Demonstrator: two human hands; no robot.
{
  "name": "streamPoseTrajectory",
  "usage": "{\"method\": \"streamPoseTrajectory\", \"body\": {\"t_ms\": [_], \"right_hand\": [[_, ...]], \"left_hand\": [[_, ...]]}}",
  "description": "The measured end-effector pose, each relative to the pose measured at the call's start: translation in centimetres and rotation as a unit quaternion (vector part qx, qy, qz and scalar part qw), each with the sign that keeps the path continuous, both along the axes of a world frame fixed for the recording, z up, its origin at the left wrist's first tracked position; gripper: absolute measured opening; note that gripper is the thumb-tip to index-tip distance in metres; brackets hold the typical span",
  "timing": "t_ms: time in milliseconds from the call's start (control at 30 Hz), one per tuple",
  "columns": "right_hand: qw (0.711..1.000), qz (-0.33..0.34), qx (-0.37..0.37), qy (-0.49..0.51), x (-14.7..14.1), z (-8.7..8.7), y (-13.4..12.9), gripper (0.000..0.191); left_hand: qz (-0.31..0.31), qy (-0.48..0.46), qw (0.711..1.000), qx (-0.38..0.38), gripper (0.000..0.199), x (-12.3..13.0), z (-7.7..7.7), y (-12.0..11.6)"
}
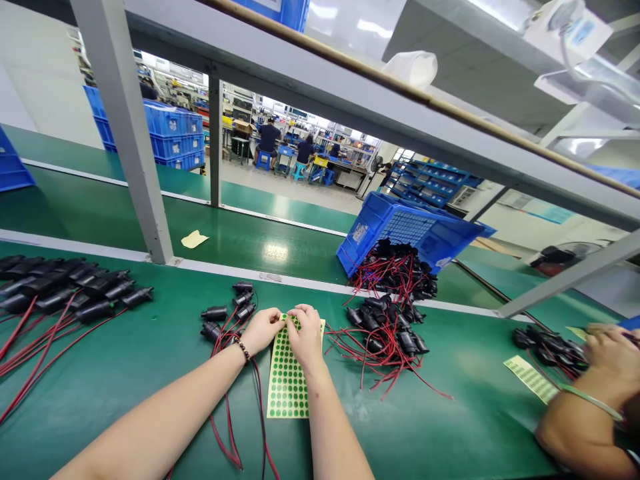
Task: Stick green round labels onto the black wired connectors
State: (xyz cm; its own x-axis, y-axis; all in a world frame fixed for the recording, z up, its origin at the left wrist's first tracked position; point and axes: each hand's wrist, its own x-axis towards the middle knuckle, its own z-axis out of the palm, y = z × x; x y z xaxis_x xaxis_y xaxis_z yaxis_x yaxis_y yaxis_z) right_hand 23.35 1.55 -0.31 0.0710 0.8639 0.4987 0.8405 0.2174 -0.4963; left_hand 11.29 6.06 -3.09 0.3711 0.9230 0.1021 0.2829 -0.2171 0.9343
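Note:
A pale sheet (pixel 289 380) covered in rows of green round stickers lies on the green table. At its top edge both hands meet, fingertips bent together. My left hand (pixel 263 330), with a beaded bracelet at the wrist, pinches at the sheet's upper left corner. My right hand (pixel 306 333) rests over the upper right part, fingers curled inward; whatever its fingertips grip is too small to make out. Several black cylindrical parts with red wires (pixel 243 299) lie just left of my left hand. Right of my right hand is a heap of similar parts (pixel 385 327).
A tipped blue crate (pixel 365 230) spills black wired parts behind the heap. More parts (pixel 75 287) lie at far left. A grey post (pixel 125 133) rises from the table. At right, another person's hand (pixel 613 360) is beside a second sticker sheet (pixel 531 379).

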Motion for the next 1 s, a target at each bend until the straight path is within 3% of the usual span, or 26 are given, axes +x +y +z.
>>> {"method": "streamPoseTrajectory", "body": {"t_ms": [267,700,867,1000], "right_hand": [[0.999,-0.023,0.011,0.021,-0.2,-0.3,0.3,0.009],[0.999,-0.011,0.033,0.030,-0.1,-0.6,0.6,0.009],[0.995,-0.033,0.087,0.044,0.1,0.2,0.3,0.009],[0.992,-0.041,0.083,0.090,-0.1,0.8,-0.1,0.009]], "left_hand": [[0.003,-0.023,0.999,0.026,0.016,0.0,0.5,-0.4],[0.031,0.056,0.996,0.058,0.015,0.1,0.9,-1.1],[0.079,0.111,0.984,0.115,0.031,-0.7,3.8,-1.1],[0.135,0.186,0.965,0.128,0.031,-3.6,6.2,2.2]]}}
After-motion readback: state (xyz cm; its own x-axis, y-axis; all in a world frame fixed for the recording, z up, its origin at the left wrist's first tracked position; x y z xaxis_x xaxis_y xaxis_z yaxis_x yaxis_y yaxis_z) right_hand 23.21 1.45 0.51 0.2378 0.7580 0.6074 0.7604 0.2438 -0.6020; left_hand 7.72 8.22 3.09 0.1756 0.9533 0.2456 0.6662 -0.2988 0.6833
